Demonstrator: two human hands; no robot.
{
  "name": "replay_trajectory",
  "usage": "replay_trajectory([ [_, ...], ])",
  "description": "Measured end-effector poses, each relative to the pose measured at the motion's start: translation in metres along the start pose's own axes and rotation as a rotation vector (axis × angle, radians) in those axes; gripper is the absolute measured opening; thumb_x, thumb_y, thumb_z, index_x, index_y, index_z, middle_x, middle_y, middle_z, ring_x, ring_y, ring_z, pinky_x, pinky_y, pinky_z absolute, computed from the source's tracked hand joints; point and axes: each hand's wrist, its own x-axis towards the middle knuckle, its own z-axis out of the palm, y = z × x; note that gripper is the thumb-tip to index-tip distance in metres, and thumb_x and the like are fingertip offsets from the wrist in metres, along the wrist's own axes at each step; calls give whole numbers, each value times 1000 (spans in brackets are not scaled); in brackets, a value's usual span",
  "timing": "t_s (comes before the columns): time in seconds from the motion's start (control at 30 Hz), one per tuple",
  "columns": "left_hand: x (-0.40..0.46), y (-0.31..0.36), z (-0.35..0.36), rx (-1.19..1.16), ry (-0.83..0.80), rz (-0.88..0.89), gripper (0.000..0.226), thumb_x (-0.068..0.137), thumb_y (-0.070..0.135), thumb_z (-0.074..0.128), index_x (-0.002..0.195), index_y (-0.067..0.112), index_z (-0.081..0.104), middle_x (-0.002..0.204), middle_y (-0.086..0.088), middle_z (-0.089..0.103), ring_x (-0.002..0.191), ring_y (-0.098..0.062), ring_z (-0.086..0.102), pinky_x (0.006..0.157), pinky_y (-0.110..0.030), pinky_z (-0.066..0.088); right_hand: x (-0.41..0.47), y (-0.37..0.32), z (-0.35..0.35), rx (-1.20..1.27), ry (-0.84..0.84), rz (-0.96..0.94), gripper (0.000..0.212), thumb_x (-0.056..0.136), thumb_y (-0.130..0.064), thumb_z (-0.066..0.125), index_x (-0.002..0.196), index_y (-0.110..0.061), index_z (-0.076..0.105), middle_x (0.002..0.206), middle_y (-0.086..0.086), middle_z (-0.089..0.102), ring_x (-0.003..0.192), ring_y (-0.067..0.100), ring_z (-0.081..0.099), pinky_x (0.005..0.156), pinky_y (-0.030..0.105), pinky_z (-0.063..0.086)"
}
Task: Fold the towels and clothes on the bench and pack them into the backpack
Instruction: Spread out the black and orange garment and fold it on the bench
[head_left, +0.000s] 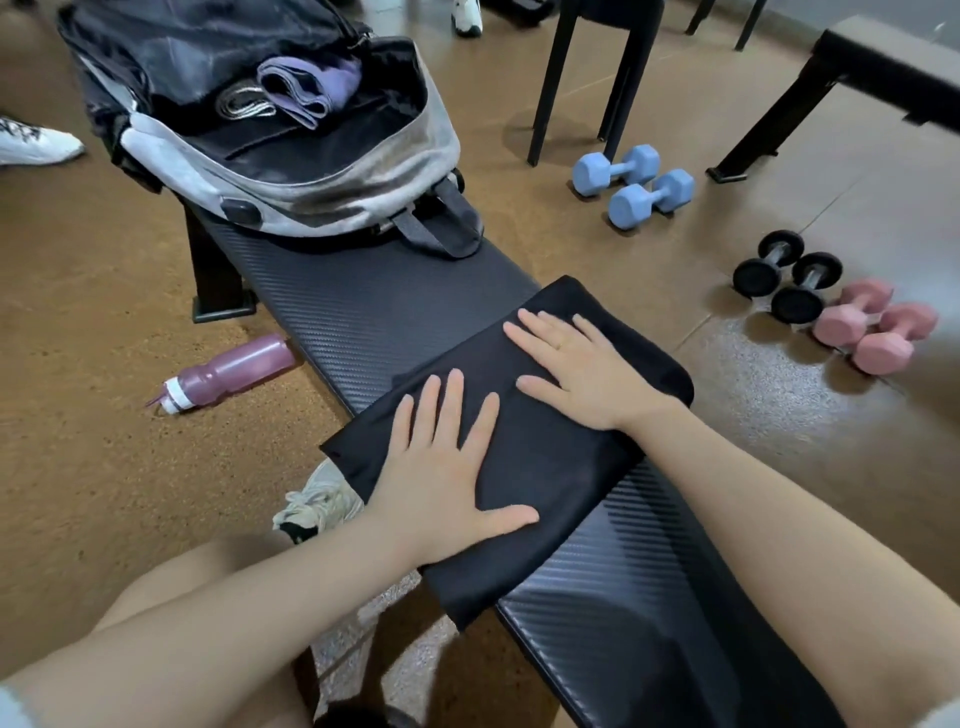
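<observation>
On the bench (363, 306), a folded black cloth (550, 457) lies crosswise; left hand (447, 467) and right hand (576, 364) press flat on it, fingers spread. Backpack (291, 171) sits open at the far end, purple towel (311, 85) inside.

The floor (104, 415) is brown and speckled. Right of the bench (363, 312) it turns smoother and shiny, with light glinting on it. The bench is long and black with a ribbed top and black legs. A pink bottle (228, 371) lies on its side on the floor just left of the bench. Right of the bench sit two blue dumbbells (634, 184), two black dumbbells (787, 278) and two pink dumbbells (875, 327), each pair close together. Beyond the blue ones stands a black chair (592, 78). Far right of the bench is a second bench (841, 88), dark with black legs.
</observation>
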Motion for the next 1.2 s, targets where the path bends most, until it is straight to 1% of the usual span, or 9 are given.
replay_trajectory([
  [0.13,11,-13,-2,10,11,5,110,42,93,-13,134,36,-30,152,-13,-25,142,-31,-17,112,-43,-13,9,27,0,9,28,50,75,83,-64,6,148,-30,17,158,-5,11,146,15,8,116,39,3],
  [0.3,29,-29,-6,51,-28,52,121,36,95,-14,141,36,-20,154,-10,-22,143,-27,-14,114,-41,-9,7,38,-3,14,91,168,50,100,-40,27,148,-23,24,158,1,12,145,19,11,116,43,4],
  [0.43,30,-30,-21,59,-71,92,129,37,97,-12,147,30,-8,154,-9,-20,143,-23,-15,114,-38,-10,-32,12,-16,100,399,18,47,94,-34,36,125,-7,57,140,13,47,126,28,48,106,39,31],
  [0.5,21,-13,-28,31,-50,109,129,44,96,-4,149,21,0,155,-8,-16,143,-20,-15,114,-36,-10,-61,8,-11,74,368,-93,46,90,-36,42,117,-5,63,130,14,57,115,28,56,101,30,33],
  [0.7,-12,37,-18,83,55,1,104,70,76,36,144,6,17,145,-11,25,129,-28,30,107,-35,29,-101,26,0,59,7,-39,73,81,-60,40,142,-20,39,150,3,35,138,18,32,111,24,16],
  [0.8,-18,37,-15,54,66,-72,80,80,41,57,142,7,20,140,-10,28,129,-26,30,103,-32,33,-97,29,4,74,65,-20,66,82,-40,49,143,-16,36,151,4,33,140,18,29,111,24,16],
  [0.93,-27,30,-16,-102,142,-101,50,81,12,56,128,14,39,140,-1,36,131,-20,34,96,-32,40,-90,24,10,127,182,71,55,74,-15,59,128,-9,52,139,5,50,128,23,47,105,28,29],
  [1.1,-35,19,-32,-32,307,-122,33,65,5,74,95,13,63,89,-5,64,71,-30,65,43,-35,50,-86,20,-1,214,344,145,40,75,1,57,112,-12,60,116,1,65,102,25,60,86,29,40],
  [1.2,-34,17,-59,-113,370,-150,36,84,17,59,120,21,52,110,0,61,96,-29,62,68,-38,50,-99,17,-25,466,334,170,27,79,-4,62,102,-18,63,99,-5,68,92,15,62,78,24,43],
])
